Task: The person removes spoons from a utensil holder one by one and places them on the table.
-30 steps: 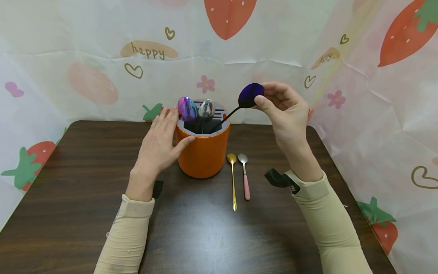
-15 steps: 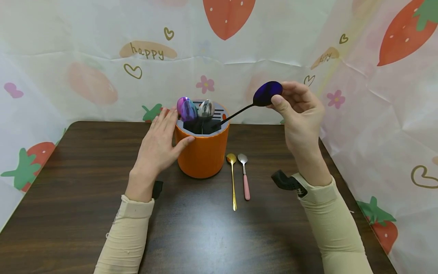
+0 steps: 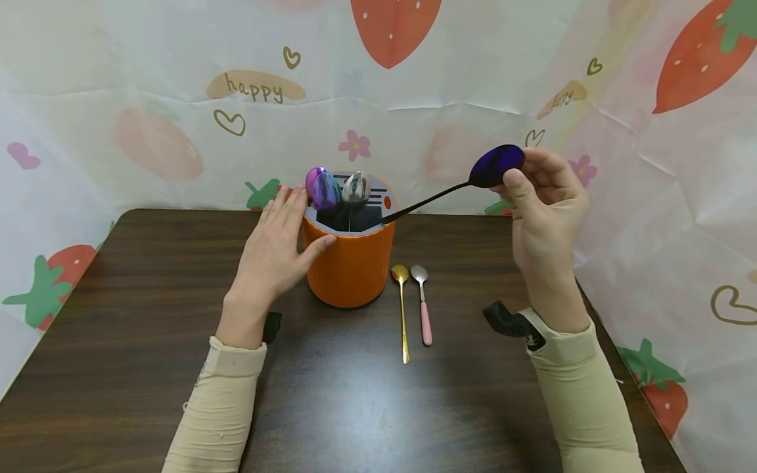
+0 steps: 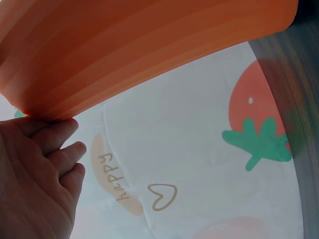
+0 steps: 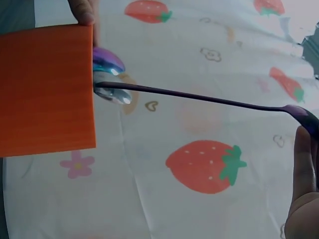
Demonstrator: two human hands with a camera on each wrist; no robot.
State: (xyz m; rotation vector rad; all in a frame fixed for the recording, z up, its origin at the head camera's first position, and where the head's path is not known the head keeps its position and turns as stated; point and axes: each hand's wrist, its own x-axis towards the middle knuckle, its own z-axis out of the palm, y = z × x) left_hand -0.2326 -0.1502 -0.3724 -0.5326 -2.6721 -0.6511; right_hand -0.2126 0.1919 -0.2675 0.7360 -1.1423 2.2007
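My right hand [image 3: 547,210] pinches a dark blue-purple spoon [image 3: 497,167] by its bowl, between thumb and fingers. The spoon's dark handle slants down to the left, its end right at the rim of an orange utensil holder [image 3: 350,269]. My left hand [image 3: 273,246] rests against the holder's left side with its fingers straight and thumb on the front rim. Bowl up in the holder stand a purple-blue iridescent spoon [image 3: 327,190] and a silver spoon [image 3: 357,189]. In the right wrist view the held spoon [image 5: 199,96] stretches out from the holder's opening.
On the dark wooden table [image 3: 349,394], right of the holder, lie a gold spoon [image 3: 403,315] and a silver spoon with a pink handle [image 3: 424,309], side by side. A printed strawberry cloth [image 3: 177,52] hangs behind and along the right side.
My right hand has moved to the right with the dark spoon, drawing more of its handle out of the holder and tilting it flatter. My left hand has stayed in place.
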